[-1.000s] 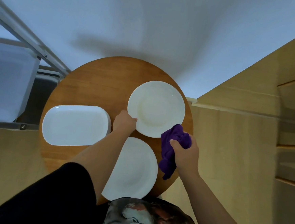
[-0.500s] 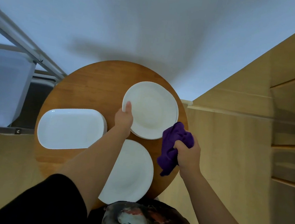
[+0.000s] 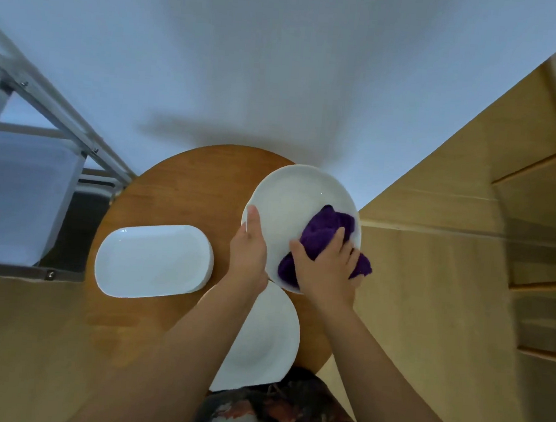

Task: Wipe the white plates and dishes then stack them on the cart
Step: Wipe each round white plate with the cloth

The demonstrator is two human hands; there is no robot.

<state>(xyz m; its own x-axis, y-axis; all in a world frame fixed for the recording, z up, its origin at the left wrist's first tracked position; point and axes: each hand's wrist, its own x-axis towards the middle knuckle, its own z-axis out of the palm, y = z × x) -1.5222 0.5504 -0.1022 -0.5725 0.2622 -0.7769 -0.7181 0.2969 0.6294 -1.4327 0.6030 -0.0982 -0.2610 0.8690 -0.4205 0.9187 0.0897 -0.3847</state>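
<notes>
Two bare forearms reach out from the bottom of the view over a round wooden table [image 3: 178, 196]. Nearest the body, a round white plate [image 3: 269, 343] lies flat on the table, partly hidden under the left forearm. Just beyond it, the left hand [image 3: 248, 255] grips the left rim of a second round plate [image 3: 291, 198], thumb lying along the upper face and the other fingers out of sight beneath; this plate is tilted and overlaps the far edge of the near one. The right hand [image 3: 327, 268] presses a purple cloth [image 3: 327, 226] against the plate's lower right part, fingers spread and curled over the bunched fabric, thumb on its left side. Part of the cloth spills past the plate's right rim.

Left of the hands, an oval white dish [image 3: 154, 259] rests on the table, apart from both plates. Farther left stands a cart [image 3: 28, 191] with a grey metal frame and a pale shelf, close beside the table's edge. Pale wooden flooring lies on the right, with a white wall at the far side.
</notes>
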